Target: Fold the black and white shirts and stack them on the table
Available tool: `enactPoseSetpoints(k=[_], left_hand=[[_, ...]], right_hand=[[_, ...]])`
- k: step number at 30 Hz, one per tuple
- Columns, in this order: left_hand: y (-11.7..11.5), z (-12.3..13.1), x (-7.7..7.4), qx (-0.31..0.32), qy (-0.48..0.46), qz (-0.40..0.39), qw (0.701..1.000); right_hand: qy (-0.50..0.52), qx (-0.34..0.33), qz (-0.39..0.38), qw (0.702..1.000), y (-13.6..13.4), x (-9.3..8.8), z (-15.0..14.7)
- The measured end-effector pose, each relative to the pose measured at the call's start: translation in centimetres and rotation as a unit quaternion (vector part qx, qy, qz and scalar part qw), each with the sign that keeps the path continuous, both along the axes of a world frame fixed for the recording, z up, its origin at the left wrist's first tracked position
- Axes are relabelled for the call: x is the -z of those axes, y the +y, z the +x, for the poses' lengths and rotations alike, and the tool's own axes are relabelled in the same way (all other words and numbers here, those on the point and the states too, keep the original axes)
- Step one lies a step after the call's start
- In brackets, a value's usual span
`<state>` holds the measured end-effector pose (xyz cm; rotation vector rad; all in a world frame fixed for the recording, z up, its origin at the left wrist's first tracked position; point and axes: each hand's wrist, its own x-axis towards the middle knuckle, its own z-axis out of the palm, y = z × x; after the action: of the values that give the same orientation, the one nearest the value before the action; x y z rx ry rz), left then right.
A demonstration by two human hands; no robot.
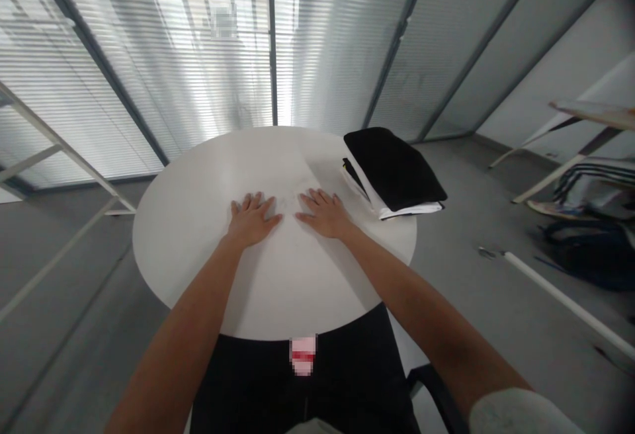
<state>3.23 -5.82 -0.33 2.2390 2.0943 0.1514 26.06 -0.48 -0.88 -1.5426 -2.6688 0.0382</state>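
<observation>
Both palms rest flat on a round white table (278,282). My left hand (251,219) lies left of the middle with its fingers spread, holding nothing. A short gap to the right of it, my right hand (324,214) is also flat, fingers apart and nothing in its grasp. The nearest object to my right hand is a stack at the table's right side: a black folded cloth or cover (394,169) on top of white layers (411,210). What the stack is exactly, I cannot tell.
Behind the table stand windows with blinds (223,57). A white metal frame (64,146) is at the left. On the right are a table with white legs (550,173), a dark bag (590,255) and a white pole (565,298). A chair armrest (434,388) sits by my right arm.
</observation>
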Motion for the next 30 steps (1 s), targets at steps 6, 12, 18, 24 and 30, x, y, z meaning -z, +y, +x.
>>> enactPoseSetpoints(k=[6, 12, 18, 24, 30], left_hand=[[-0.06, 0.02, 0.21, 0.001, 0.003, 0.001, 1.0], [0.14, -0.09, 0.35, 0.008, -0.004, 0.008, 1.0], [0.34, -0.06, 0.28, 0.004, 0.0, 0.01, 1.0], [0.26, -0.19, 0.25, 0.01, 0.008, 0.008, 1.0], [0.19, -0.08, -0.05, 0.004, 0.006, 0.002, 1.0]], right_hand=[[-0.002, -0.001, -0.001, 1.0, -0.17, -0.01, 0.04], [0.004, -0.004, -0.001, 1.0, 0.08, 0.04, 0.04], [0.0, 0.003, -0.005, 1.0, 0.05, -0.1, -0.08], [0.005, 0.002, -0.002, 1.0, 0.02, -0.13, 0.07], [0.0, -0.002, 0.008, 1.0, -0.06, -0.21, 0.12]])
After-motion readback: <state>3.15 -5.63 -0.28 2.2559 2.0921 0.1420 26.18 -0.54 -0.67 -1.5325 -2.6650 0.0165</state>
